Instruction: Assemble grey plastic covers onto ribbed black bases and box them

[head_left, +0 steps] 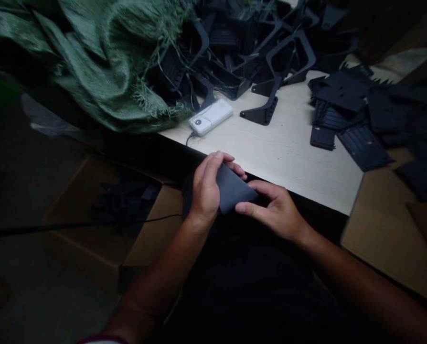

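Note:
Both my hands hold one flat dark grey plastic plate [233, 190] just below the front edge of the pale wooden table [285, 153]. My left hand [206, 191] wraps its fingers over the plate's left end. Pinching the plate's right corner between thumb and fingers is my right hand [276, 210]. The plate tilts down toward the right. Its underside is hidden.
A heap of black angled plastic brackets [271, 57] lies at the table's back. Flat black ribbed plates [357, 119] are scattered at the right. A white power bank [210, 117] with a cable sits beside a green woven sack [102, 62]. Cardboard boxes [102, 224] stand left and right.

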### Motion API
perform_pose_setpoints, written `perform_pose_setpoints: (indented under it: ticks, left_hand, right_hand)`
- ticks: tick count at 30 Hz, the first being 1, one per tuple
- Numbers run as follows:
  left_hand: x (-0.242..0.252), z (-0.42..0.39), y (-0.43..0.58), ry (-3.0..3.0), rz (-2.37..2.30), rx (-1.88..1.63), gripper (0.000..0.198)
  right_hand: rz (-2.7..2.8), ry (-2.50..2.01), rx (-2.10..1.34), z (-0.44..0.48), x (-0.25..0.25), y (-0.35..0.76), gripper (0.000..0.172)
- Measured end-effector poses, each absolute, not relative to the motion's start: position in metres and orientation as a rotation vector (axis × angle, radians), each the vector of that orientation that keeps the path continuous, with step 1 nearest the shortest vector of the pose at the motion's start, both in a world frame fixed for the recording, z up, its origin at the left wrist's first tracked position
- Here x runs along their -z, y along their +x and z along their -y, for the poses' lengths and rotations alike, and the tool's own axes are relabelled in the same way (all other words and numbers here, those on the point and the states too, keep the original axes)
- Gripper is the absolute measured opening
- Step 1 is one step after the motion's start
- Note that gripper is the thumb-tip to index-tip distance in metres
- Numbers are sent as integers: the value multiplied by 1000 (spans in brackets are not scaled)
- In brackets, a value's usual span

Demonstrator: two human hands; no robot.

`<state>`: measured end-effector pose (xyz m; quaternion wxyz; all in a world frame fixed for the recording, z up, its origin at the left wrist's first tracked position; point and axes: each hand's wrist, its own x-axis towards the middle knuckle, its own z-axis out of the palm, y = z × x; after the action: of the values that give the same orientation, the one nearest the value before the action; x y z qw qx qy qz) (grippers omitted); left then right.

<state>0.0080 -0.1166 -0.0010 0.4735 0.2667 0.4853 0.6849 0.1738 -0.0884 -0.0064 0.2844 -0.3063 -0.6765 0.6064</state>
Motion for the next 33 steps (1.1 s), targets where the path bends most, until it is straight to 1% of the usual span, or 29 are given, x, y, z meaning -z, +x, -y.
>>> perform_pose_setpoints:
  ticks: [5, 8, 11, 14, 18, 22, 25, 30, 33]
  left_hand:
    - [-7, 119, -17, 1120, -1499, -1576, 32]
    - [-17, 122, -21, 1408, -1426, -1349, 37]
    - [-20, 125, -18, 1575, -1324, -1083, 39]
    - [-11, 126, -16, 1658, -1312, -979, 42]
    - [6, 127, -21, 1517, -1301, -1010, 51]
    - [14, 127, -28, 1188, -1397, -1259, 59]
    - [16, 125, -26, 934, -1389, -1323, 65]
    - [17, 123, -18, 649, -1298, -1299, 65]
    - [20, 127, -17, 586, -1224, -1298, 63]
  right_hand:
    - [1858, -826, -1729, 86, -5, 182, 27]
    - [1919, -806, -1715, 86, -6, 183, 27]
    - [1921, -820, -1740, 87, -3, 181, 30]
    - [1974, -823, -1789, 89, -2, 181, 31]
    - [2090, -882, -1670, 86, -2, 188, 31]
    - [2092, -914, -1490, 84, 3, 197, 30]
    - [1992, -925, -1429, 89, 11, 198, 32]
    - [1798, -996, -1397, 93, 15, 190, 43]
    - [1760, -1012, -1514, 79, 11, 187, 50]
